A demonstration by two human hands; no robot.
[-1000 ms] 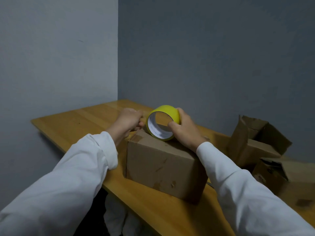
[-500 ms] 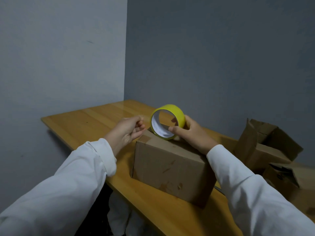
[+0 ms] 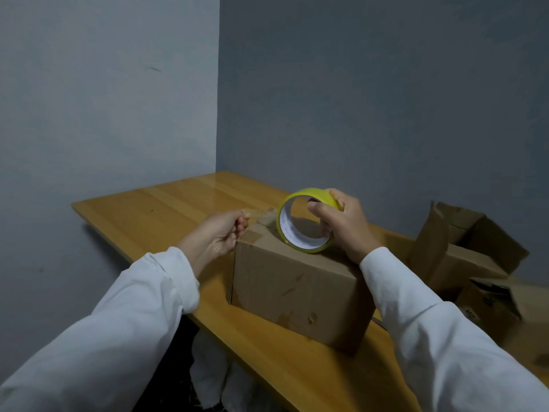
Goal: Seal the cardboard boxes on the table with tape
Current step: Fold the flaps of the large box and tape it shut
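A closed brown cardboard box (image 3: 297,289) stands on the wooden table (image 3: 166,209) near its front edge. A yellow tape roll (image 3: 292,231) stands on edge on top of the box. My right hand (image 3: 341,224) grips the roll with the thumb on the outer rim and fingers through the core. My left hand (image 3: 221,231), just left of the box's top corner, pinches the free end of a clear tape strip (image 3: 261,214) stretched out from the roll. A short piece of tape sticks on the box's near left top corner.
Two open cardboard boxes stand at the right: a taller open box (image 3: 463,248) behind and a lower open box (image 3: 511,310) in front. Grey walls meet in a corner behind the table. The table's left half is bare wood.
My left hand has pulled away to the left from the roll, drawing out a short strip of tape. My right hand has shifted its grip, fingers now through the core.
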